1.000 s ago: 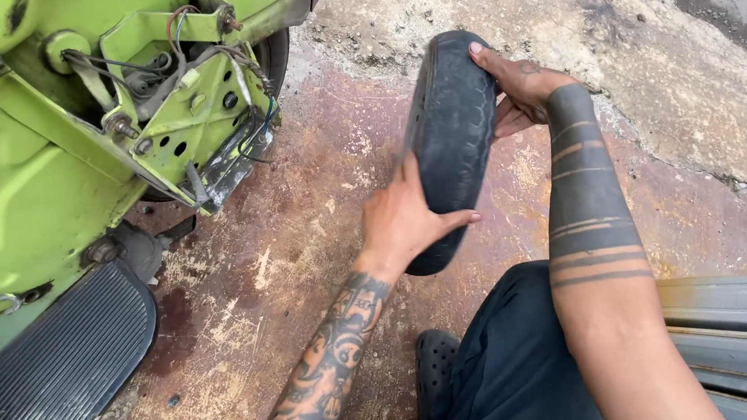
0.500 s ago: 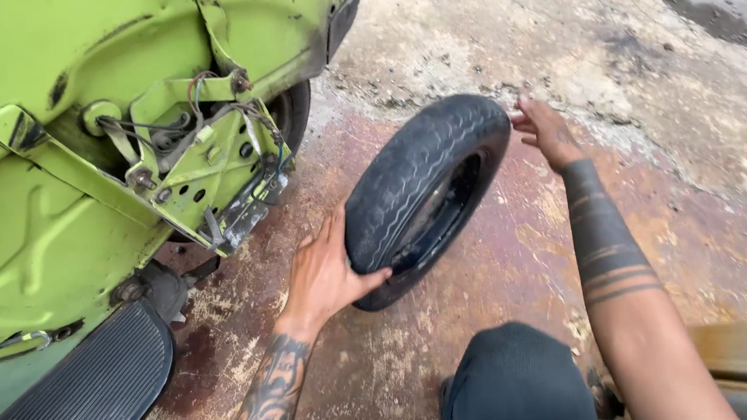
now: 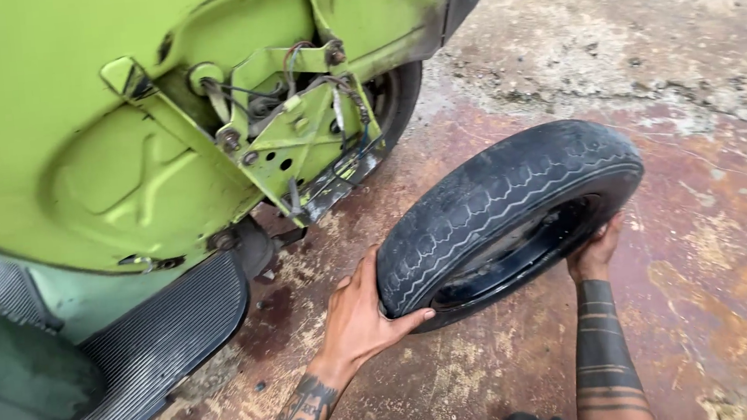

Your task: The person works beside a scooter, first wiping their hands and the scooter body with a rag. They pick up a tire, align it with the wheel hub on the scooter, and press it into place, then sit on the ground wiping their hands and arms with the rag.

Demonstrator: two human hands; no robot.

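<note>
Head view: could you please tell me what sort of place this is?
Probably an outdoor repair spot: a green scooter body with exposed wiring, stained concrete ground, and a loose tyre held between both hands.

Both tattooed forearms extended forward. Left hand (image 3: 357,315) open-palmed, fingers spread, thumb curled right in grip. Right hand (image 3: 595,252) raised higher, fingers curled upward, mostly hidden; wrist banded.

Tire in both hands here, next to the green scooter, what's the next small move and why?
Probably tip the tire flatter and lower it toward the floor. It is tilted, with the left hand cupping its near edge and the right hand under its far rim. The scooter stands close on the left, so keep it clear of that.
</note>
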